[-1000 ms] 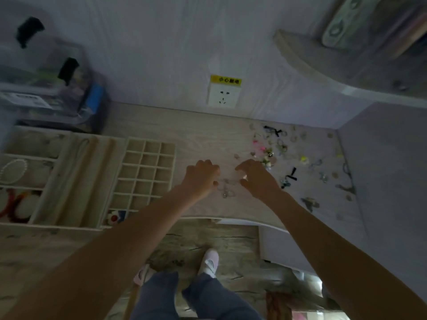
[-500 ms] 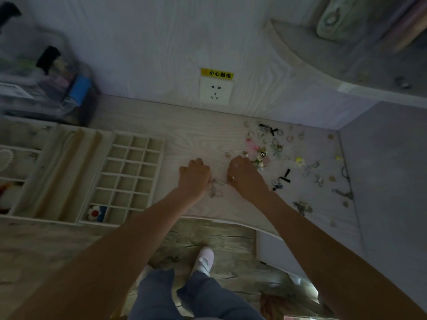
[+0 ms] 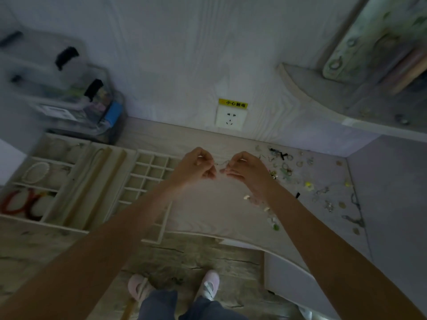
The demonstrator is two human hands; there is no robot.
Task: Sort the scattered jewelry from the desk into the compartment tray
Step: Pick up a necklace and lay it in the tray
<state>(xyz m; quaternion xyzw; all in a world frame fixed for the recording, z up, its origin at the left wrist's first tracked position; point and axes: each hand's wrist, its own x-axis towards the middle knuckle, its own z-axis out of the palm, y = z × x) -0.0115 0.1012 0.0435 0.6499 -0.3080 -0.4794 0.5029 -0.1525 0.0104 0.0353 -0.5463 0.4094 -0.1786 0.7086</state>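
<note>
My left hand (image 3: 197,166) and my right hand (image 3: 242,169) are raised above the desk, close together. Between their pinched fingertips hangs a small thin silvery piece of jewelry (image 3: 220,163). The cream compartment tray (image 3: 147,181) with many small square cells lies just left of my left hand, partly hidden by my left forearm. Scattered jewelry (image 3: 286,168) covers the desk to the right of my right hand, with several more pieces (image 3: 270,215) near my right forearm.
A larger cream tray (image 3: 92,181) on the left holds a white bead bracelet (image 3: 37,172) and red bangles (image 3: 20,204). Clear storage boxes (image 3: 76,102) stand at the back left. A wall socket (image 3: 230,117) sits behind; a shelf (image 3: 323,98) overhangs the right.
Both hands lifted off the desk with the small piece pinched between them. The camera view shifted, showing more of the trays on the left.
</note>
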